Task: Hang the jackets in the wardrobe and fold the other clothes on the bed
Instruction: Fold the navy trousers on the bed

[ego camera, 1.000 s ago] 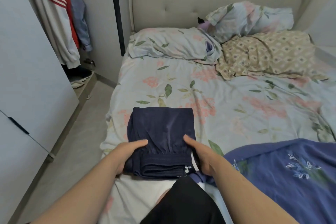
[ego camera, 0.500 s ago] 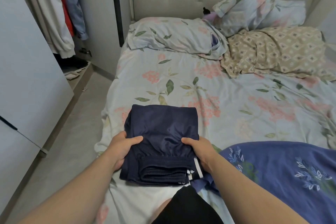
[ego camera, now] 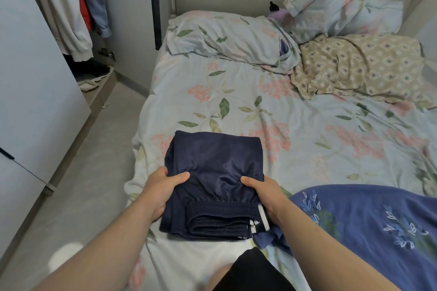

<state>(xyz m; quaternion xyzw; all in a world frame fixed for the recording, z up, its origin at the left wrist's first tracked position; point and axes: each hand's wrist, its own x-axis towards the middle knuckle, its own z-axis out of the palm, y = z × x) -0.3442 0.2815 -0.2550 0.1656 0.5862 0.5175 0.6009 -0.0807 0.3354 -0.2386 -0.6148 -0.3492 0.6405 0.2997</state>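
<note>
Folded navy trousers (ego camera: pixel 214 163) with a white side stripe lie on the floral bed sheet (ego camera: pixel 260 106) near its left front corner. My left hand (ego camera: pixel 160 190) grips their left edge, thumb on top. On the right edge my right hand (ego camera: pixel 264 192) holds the same bundle, thumb over the fabric. A blue embroidered garment (ego camera: pixel 369 227) lies spread at the front right of the bed, touching the trousers' corner. Jackets (ego camera: pixel 71 7), white, red and blue, hang in the open wardrobe at the upper left.
Two floral pillows (ego camera: pixel 227 38) and a beige patterned one (ego camera: pixel 361 66) lie by the headboard. A white wardrobe door (ego camera: pixel 30 92) stands at the left beside a narrow strip of floor (ego camera: pixel 78 186). My black-clad knee (ego camera: pixel 253 271) rests on the bed's front edge.
Both hands have tightened on the sides of the folded trousers, with thumbs now pressed over the top. The camera has shifted slightly left and downward.
</note>
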